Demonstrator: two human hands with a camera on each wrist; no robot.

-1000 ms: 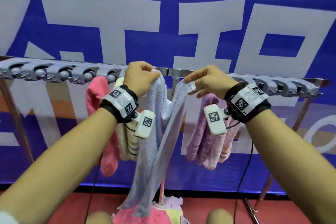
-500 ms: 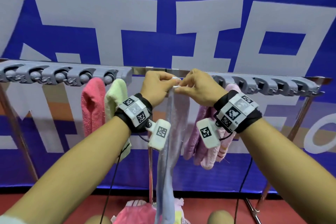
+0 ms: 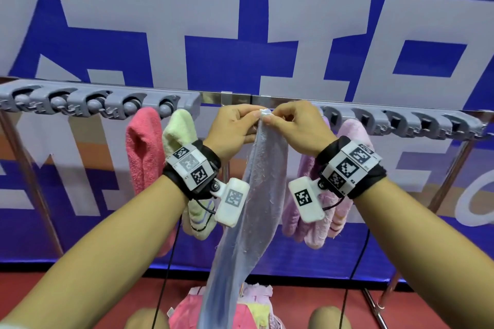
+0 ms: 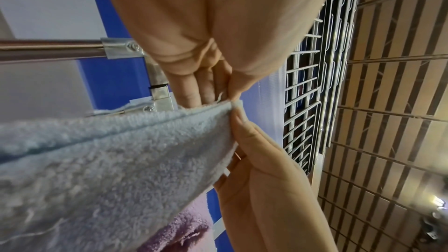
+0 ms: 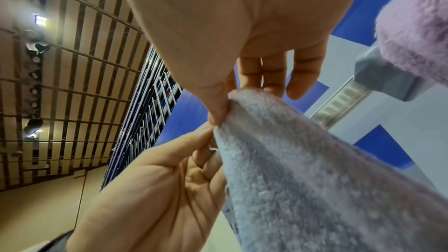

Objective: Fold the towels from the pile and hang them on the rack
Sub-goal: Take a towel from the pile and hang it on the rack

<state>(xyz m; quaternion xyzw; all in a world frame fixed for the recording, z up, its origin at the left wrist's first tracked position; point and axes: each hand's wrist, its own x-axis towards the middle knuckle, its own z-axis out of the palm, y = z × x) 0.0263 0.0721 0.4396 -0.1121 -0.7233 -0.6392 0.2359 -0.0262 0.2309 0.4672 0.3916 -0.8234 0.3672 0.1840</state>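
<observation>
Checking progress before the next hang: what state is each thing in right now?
Blue towel: folded lengthwise, hanging down, top corners pinched together.
Left hand: pinching towel top.
Right hand: pinching towel top.
Pink towel: hung.
Green towel: hung.
Purple towels: hung.
Pile: towels remaining.

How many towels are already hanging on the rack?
4: pink towel and green towel left of the hands, purple towel and light pink towel right of them. The blue towel is not yet hung; wrists may hide others.
</observation>
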